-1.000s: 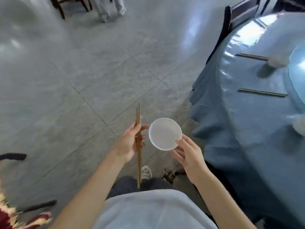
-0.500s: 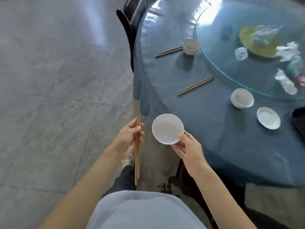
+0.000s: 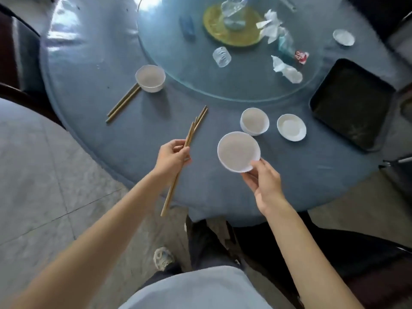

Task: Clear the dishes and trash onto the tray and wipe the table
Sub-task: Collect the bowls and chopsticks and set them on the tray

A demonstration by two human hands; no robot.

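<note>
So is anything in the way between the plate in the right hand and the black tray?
Yes. A white bowl and a small white dish sit on the blue cloth between the held plate and the black tray. The tray itself looks empty.

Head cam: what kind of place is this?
Probably a restaurant dining room after a meal. A round table under a blue cloth carries a glass turntable, there are used bowls and chopsticks at several seats, and a black bussing tray waits at the edge. Tiled floor around.
</note>
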